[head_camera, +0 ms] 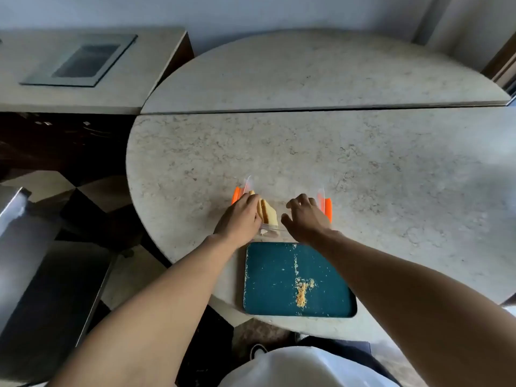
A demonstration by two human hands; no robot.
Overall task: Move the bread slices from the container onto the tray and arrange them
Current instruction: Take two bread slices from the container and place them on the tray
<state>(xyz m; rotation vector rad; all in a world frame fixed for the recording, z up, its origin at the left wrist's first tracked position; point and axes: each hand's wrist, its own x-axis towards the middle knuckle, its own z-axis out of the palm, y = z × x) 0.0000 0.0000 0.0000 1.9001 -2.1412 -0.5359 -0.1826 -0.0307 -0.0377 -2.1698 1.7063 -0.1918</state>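
Observation:
A clear plastic container (321,195) with orange clips stands on the round marble table just beyond the tray. Several bread slices (268,213) stand on edge in its left part. My left hand (240,216) is inside the container with its fingers on the leftmost slices. My right hand (303,216) hovers over the container's right part, fingers spread, holding nothing. The dark teal tray (279,275) lies near the table's front edge below both hands. It carries only crumbs and no slices.
The round marble table (335,152) stretches far back and to the right. A raised marble half-circle (307,74) sits behind it. A counter with a glass panel (81,61) is at back left. A dark chair (33,261) stands at left.

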